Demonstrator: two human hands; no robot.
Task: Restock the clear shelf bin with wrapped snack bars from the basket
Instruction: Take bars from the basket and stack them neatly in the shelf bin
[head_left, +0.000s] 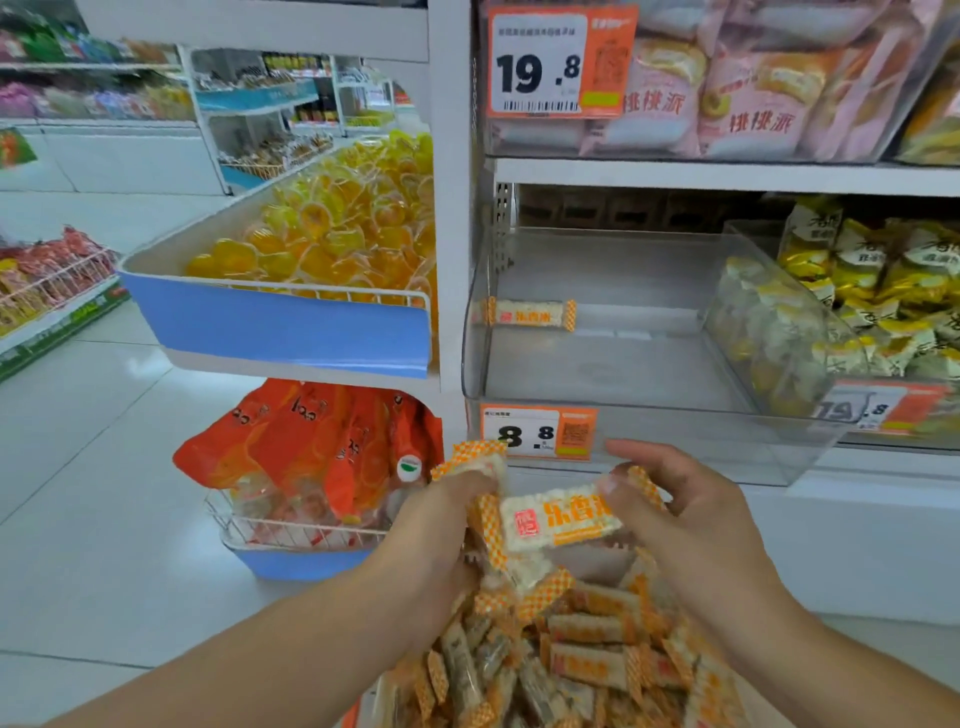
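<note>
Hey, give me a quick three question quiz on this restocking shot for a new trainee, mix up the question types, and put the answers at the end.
1. True or false: the clear shelf bin is already full of snack bars.
2. Which hand pinches the end of the snack bar with the label facing up? A) left hand B) right hand
3. What number shows on the price tag on the bin's front?

Key:
1. False: only one lone bar lies inside, at the left wall.
2. B
3. 8.8
</note>
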